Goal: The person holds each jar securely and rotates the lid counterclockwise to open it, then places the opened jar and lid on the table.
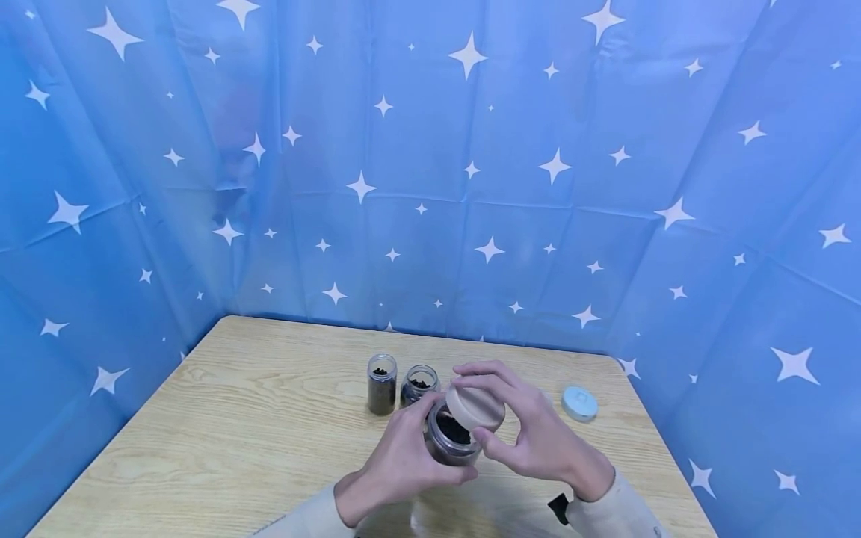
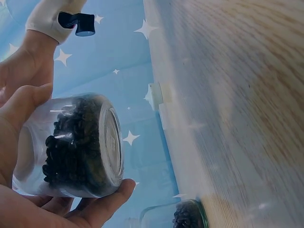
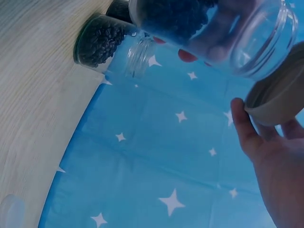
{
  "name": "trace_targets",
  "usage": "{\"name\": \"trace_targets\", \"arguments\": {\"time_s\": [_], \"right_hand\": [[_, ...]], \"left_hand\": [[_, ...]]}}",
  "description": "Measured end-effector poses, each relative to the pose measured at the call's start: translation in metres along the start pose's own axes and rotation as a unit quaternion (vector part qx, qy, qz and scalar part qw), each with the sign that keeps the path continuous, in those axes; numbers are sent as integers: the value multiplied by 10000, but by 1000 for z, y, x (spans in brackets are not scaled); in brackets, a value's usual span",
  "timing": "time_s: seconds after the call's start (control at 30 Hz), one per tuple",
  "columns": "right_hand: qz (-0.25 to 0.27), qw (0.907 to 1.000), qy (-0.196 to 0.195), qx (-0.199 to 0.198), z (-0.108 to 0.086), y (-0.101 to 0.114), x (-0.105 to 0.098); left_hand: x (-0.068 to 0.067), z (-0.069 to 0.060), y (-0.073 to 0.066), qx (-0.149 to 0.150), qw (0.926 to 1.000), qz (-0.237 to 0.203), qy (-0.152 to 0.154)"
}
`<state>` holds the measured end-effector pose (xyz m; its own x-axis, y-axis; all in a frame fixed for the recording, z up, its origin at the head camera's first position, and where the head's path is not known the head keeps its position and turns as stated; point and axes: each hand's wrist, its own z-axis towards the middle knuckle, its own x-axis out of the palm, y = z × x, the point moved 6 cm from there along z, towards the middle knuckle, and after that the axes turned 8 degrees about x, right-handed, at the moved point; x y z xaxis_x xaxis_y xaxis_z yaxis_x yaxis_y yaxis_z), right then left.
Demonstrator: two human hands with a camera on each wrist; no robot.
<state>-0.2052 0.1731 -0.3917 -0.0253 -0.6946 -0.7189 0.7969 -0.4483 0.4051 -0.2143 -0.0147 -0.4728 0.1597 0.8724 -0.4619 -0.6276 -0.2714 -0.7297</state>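
Observation:
My left hand (image 1: 403,459) grips a clear glass jar (image 2: 78,147) partly filled with small dark bean-like pieces, holding it up off the table. The jar's mouth is uncovered and faces up toward the head camera. My right hand (image 1: 541,433) holds a pinkish-beige round lid (image 1: 479,409) by its rim between thumb and fingers. Tilted, the lid (image 3: 280,102) stands just at the jar's mouth and appears apart from most of the rim. Behind the left hand, a tall open jar (image 1: 382,394) and a shorter open jar (image 1: 418,385) hold similar dark pieces.
A light blue lid (image 1: 580,403) lies on the wooden table (image 1: 235,418) to the right of my right hand. A blue curtain (image 1: 417,149) with white stars hangs behind the table and along its sides. A black device (image 1: 558,508) sits at the right sleeve.

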Motion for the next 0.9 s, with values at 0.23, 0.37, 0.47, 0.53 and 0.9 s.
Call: {"name": "trace_targets", "arguments": {"time_s": [0.23,0.37,0.47,0.53,0.9], "right_hand": [[-56,9980,8,635,-2,-16,-4],[-110,9957,-32,920,-4,-31,-6],[-120,9944,-68,1046,-6,-44,-7],[-136,9938,-90,1101,-8,-53,-8],[-493,9831,-57,1760,-17,-93,-12]], "left_hand": [[-1,0,1,23,10000,-11,11],[-1,0,1,12,10000,-98,4],[-1,0,1,-24,9999,-149,1],[-1,0,1,-47,9998,-173,4],[-2,0,2,-136,9997,-184,49]]}}
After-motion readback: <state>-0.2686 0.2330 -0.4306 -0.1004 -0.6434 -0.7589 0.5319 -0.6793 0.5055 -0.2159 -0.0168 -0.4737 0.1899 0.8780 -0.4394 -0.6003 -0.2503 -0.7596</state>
